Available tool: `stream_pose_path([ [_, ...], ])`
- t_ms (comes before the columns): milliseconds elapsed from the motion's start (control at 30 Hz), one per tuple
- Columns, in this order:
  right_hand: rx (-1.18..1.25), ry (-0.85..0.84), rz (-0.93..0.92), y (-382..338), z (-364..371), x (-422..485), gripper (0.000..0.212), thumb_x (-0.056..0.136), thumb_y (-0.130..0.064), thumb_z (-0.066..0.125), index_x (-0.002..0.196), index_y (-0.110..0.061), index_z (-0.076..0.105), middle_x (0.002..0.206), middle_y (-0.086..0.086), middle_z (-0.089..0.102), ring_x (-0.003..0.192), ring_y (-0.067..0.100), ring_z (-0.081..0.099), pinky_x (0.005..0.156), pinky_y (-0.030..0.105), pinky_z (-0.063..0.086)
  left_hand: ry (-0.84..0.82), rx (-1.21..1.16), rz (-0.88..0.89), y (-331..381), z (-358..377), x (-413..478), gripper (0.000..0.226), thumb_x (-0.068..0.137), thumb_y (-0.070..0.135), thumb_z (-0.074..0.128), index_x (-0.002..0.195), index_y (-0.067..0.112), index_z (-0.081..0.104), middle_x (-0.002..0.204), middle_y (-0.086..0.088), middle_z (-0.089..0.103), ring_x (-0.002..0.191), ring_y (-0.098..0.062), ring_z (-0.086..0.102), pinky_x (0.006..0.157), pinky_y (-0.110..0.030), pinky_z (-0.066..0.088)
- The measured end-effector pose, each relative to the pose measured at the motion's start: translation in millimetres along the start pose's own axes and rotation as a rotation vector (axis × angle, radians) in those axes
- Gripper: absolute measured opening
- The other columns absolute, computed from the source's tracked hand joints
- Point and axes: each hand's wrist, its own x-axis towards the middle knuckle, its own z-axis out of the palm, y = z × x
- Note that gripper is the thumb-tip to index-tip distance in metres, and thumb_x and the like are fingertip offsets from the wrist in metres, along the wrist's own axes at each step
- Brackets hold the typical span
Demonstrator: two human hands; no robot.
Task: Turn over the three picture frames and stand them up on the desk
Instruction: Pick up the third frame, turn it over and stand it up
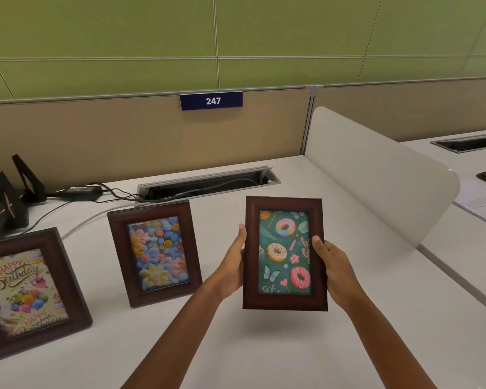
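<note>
Three picture frames at a white desk, one held up in two hands.

The flat white desk (264, 346) sits below a tan divider wall (124, 136) and a green wall (236, 29), and a blue sign (211, 100) reads 247. There are three dark brown wooden frames. The birthday frame (26, 293) and the flower frame (155, 254) stand on the desk, leaning back, picture side out. The donut frame (285, 254) is upright in the air above the desk, with its shadow under it. The left hand (233, 262) grips its left edge and the right hand (334, 270) grips its right edge, fingers curled around it.
</note>
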Motion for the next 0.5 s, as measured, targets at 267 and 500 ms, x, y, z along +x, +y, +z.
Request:
stream_pose_path([
  [267, -0.078, -0.167, 0.000, 7, 9, 16, 0.039, 0.081, -0.044, 0.044, 0.106, -0.018, 0.057, 0.103, 0.004, 0.070, 0.095, 0.020, 0.068, 0.080, 0.034, 0.058, 0.147, -0.064, 0.145, -11, -21, 20, 0.056, 0.087, 0.062, 0.022, 0.089, 0.029, 0.068, 0.080, 0.005, 0.077, 0.076, -0.014, 0.073, 0.069, -0.031, 0.056],
  [500, -0.169, -0.169, -0.058, 17, 20, 41, 0.034, 0.073, -0.050, 0.047, 0.093, -0.025, 0.059, 0.099, -0.001, 0.069, 0.095, 0.014, 0.066, 0.082, 0.032, 0.055, 0.246, -0.119, 0.199, -11, -36, 42, 0.054, 0.089, 0.059, 0.021, 0.091, 0.028, 0.066, 0.084, 0.004, 0.074, 0.076, -0.013, 0.071, 0.066, -0.027, 0.057],
])
